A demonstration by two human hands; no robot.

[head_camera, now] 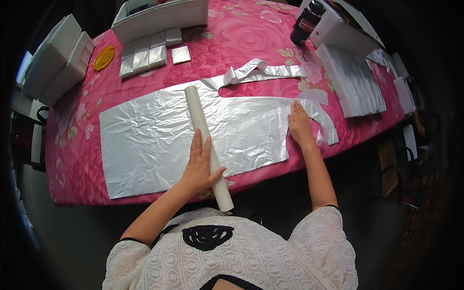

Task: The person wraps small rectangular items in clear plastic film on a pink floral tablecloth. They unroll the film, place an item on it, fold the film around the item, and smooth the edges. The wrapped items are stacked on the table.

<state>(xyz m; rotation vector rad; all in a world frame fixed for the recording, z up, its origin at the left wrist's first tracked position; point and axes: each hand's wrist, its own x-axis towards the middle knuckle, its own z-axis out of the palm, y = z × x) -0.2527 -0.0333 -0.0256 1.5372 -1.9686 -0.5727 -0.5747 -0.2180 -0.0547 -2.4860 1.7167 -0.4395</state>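
A thin silvery-white plastic sheet (145, 145) lies spread and wrinkled before me, with strap-like ends and cut-outs, shaped like a disposable apron. Across it rests a white plastic pipe (199, 108), whose near end juts past the table edge towards my body. My left hand (197, 165) bears on the pipe's nearer half, thumb over it and fingers stretched along its left side. Flat on the sheet's right end is my right hand (301, 125), palm down and gripping nothing, fingers pointing away from me. A curved strap (328, 123) runs just right of it.
A pink floral tablecloth (250, 36) covers the table. Silvery folded packets (148, 58) and a yellow coil (104, 58) lie far left, near white foam boxes (163, 18). At right stand a dark bottle (307, 22) and stacked folded white plastic (349, 81).
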